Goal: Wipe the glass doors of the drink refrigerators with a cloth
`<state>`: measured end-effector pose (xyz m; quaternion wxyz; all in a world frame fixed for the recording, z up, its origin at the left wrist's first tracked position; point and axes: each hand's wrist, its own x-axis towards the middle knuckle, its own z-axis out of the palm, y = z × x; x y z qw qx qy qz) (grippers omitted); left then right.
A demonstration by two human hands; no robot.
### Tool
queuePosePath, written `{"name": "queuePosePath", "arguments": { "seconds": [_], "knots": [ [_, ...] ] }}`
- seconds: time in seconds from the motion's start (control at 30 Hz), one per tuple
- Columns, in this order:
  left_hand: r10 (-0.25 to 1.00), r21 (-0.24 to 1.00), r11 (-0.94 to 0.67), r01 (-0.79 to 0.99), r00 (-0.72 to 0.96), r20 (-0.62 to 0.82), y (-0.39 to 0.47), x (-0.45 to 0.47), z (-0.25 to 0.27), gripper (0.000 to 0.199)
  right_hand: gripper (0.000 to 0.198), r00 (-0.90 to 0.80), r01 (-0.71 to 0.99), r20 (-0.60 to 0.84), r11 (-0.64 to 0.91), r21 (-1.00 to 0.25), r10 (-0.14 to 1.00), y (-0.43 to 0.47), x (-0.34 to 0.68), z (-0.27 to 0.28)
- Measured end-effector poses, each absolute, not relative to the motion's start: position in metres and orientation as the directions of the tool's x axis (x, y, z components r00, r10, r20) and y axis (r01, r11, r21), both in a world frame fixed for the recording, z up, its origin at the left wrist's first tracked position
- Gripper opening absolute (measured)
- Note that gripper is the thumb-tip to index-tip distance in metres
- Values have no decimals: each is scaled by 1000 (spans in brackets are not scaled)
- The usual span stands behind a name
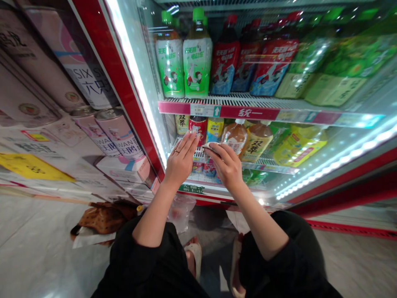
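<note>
The left hand (182,159) is flat, nothing visible in its grip; the right hand (228,165) pinches a small pale cloth (208,145) before the fridge shelves (228,111), long axis roughly crosswise, loose end pointing left. Bottles (197,62) stand beyond.

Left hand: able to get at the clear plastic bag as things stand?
Likely yes: the left hand looks empty, and the clear plastic bag shows below it, largely unobstructed; the left forearm crowds only one side.
</note>
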<state>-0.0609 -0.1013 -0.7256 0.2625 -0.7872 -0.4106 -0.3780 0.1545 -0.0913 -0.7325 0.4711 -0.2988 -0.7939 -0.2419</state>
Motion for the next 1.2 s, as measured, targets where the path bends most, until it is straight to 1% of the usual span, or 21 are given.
{"name": "queuePosePath", "arguments": {
  "seconds": [0.07, 0.17, 0.2, 0.27, 0.33, 0.47, 0.53, 0.57, 0.63, 0.73, 0.83, 0.9, 0.93, 1.03, 1.1, 1.13, 1.2],
  "knots": [
    [462, -95, -530, 843, 381, 801, -101, -60, -726, 85, 32, -301, 761, 924, 643, 82, 238, -94, 163, -734],
    [474, -71, -538, 840, 371, 798, -101, -58, -727, 88, 27, -91, 833, 983, 553, -14, 162, -89, 163, -724],
    [470, -69, -540, 839, 369, 802, -101, -58, -727, 89, 27, -38, 839, 990, 543, -43, 136, -86, 159, -718],
    [452, -77, -546, 834, 370, 812, -100, -57, -728, 89, 28, 5, 837, 993, 543, -66, 114, -81, 151, -708],
    [436, -81, -551, 830, 369, 821, -99, -57, -728, 89, 30, -38, 827, 990, 560, -46, 137, -79, 145, -703],
    [428, -73, -549, 833, 355, 831, -98, -56, -728, 90, 35, -291, 766, 930, 637, 87, 223, -87, 152, -714],
    [439, -65, -552, 831, 356, 825, -99, -55, -728, 91, 35, -359, 748, 906, 650, 137, 222, -93, 164, -724],
    [443, -65, -553, 831, 359, 822, -100, -55, -728, 91, 35, -347, 760, 913, 635, 140, 214, -95, 170, -728],
    [438, -81, -548, 833, 369, 820, -101, -53, -728, 91, 32, -253, 811, 948, 577, 98, 193, -97, 178, -733],
    [412, -123, -536, 835, 386, 825, -103, -51, -728, 90, 26, -63, 862, 983, 506, -32, 170, -91, 176, -730],
    [404, -139, -536, 833, 398, 824, -103, -49, -728, 89, 26, 37, 860, 984, 496, -119, 173, -82, 162, -720],
    [413, -133, -543, 829, 402, 817, -103, -48, -727, 89, 27, 16, 853, 983, 510, -110, 184, -80, 154, -715],
    [425, -125, -549, 827, 404, 810, -103, -47, -726, 88, 27, -28, 846, 979, 526, -85, 202, -81, 152, -714],
    [465, -89, -562, 822, 403, 788, -103, -45, -723, 86, 33, -244, 791, 928, 611, 23, 282, -88, 161, -720],
    [489, -61, -569, 820, 397, 777, -102, -42, -721, 83, 38, -345, 742, 892, 667, 69, 291, -94, 176, -728],
    [495, -51, -574, 817, 397, 773, -101, -40, -721, 82, 40, -351, 733, 894, 676, 76, 280, -96, 183, -731],
    [501, -41, -586, 809, 401, 767, -100, -35, -722, 79, 40, -274, 765, 930, 642, 56, 246, -98, 195, -734]
  ]
}}
